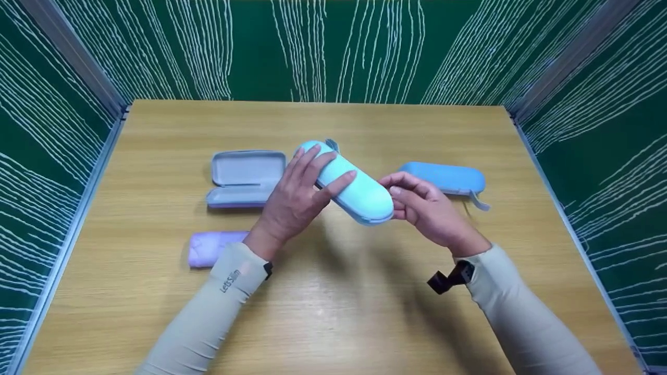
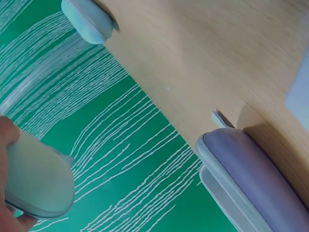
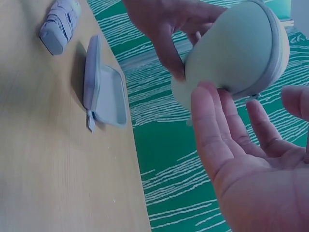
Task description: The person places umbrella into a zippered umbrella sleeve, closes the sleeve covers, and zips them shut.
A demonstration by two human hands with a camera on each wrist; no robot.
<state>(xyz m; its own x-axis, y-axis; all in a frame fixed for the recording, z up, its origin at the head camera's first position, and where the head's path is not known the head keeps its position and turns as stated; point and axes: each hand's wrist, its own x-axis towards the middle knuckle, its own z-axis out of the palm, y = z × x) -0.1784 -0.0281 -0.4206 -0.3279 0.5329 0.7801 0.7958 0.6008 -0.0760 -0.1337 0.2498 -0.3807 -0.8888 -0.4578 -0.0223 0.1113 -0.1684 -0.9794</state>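
Observation:
My left hand [image 1: 294, 200] grips a turquoise zip case [image 1: 359, 190] above the table, fingers over its upper side and thumb along its near edge. The case is closed, long and round-ended, and tilts down toward the right. A small loop tab [image 1: 332, 145] sticks out at its far edge. My right hand [image 1: 424, 208] is at the case's lower right end. In the right wrist view, the right fingers [image 3: 212, 135] are loosely extended with tips right at the case's underside, and the thumb stands apart from it.
An open lilac-grey case [image 1: 249, 169] lies behind my left hand. Nearer, partly covered by the left wrist, is a purple rolled bundle [image 1: 216, 249] resembling a folded umbrella. A closed blue case [image 1: 443, 178] with a strap lies behind my right hand. Green walls [image 1: 354, 52] surround the wooden table [image 1: 323, 323].

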